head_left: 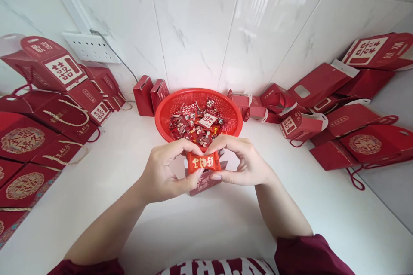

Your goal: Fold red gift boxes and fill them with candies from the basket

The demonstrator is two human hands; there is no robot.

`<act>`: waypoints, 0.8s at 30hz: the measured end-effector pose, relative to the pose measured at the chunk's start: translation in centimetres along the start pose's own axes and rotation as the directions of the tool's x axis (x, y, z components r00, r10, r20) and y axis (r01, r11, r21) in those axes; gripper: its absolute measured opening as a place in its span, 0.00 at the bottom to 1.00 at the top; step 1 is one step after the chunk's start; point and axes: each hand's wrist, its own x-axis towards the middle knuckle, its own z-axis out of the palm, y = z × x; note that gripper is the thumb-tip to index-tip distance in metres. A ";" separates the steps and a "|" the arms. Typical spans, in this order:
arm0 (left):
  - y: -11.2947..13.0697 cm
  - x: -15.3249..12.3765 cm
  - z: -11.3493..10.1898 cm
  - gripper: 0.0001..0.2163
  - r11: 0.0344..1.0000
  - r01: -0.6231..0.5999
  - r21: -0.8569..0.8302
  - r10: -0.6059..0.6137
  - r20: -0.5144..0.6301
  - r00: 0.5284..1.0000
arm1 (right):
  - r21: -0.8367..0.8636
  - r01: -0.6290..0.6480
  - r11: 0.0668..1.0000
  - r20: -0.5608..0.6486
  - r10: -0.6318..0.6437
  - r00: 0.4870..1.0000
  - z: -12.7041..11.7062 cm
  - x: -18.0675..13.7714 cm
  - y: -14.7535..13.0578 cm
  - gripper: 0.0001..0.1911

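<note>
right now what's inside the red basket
The red basket holds a heap of small, mostly red wrapped packets, a squarish one among them. What lies beneath is hidden; the left hand and right hand cover part of the near rim.

There are two hands, one held packet, one basket
</note>
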 end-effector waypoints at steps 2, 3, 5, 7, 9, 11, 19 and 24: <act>-0.1 -0.1 0.1 0.13 1.000 -0.011 0.026 0.012 -0.028 1.000 | -0.033 0.029 0.999 -0.030 -0.030 0.999 0.2 0.1 -0.1 0.17; -0.1 -0.1 0.2 0.13 0.999 -0.019 0.044 0.021 -0.039 0.999 | -0.059 0.045 0.997 -0.049 -0.048 0.998 0.4 0.1 -0.1 0.16; -0.1 -0.1 0.3 0.13 0.996 -0.038 0.086 0.042 -0.047 0.998 | -0.107 0.080 0.991 -0.085 -0.089 0.992 0.8 0.2 -0.1 0.13; -0.1 -0.1 0.4 0.12 0.990 -0.063 0.127 0.069 -0.039 0.997 | -0.125 0.114 0.986 -0.107 -0.127 0.986 1.2 0.3 0.0 0.10; 0.1 0.1 0.5 0.11 0.983 -0.090 0.161 0.095 -0.023 0.995 | -0.119 0.150 0.981 -0.118 -0.164 0.979 1.5 0.4 0.0 0.08; 0.3 0.2 0.6 0.09 0.977 -0.117 0.179 0.121 -0.014 0.993 | -0.117 0.184 0.976 -0.115 -0.197 0.974 1.6 0.4 0.1 0.06; 0.6 0.5 0.6 0.06 0.963 -0.157 0.219 0.163 -0.005 0.987 | -0.120 0.225 0.967 -0.101 -0.238 0.966 1.6 0.2 0.2 0.06; 0.6 0.5 0.6 0.05 0.963 -0.155 0.222 0.159 0.001 0.987 | -0.118 0.205 0.972 -0.085 -0.216 0.973 1.6 0.2 0.3 0.06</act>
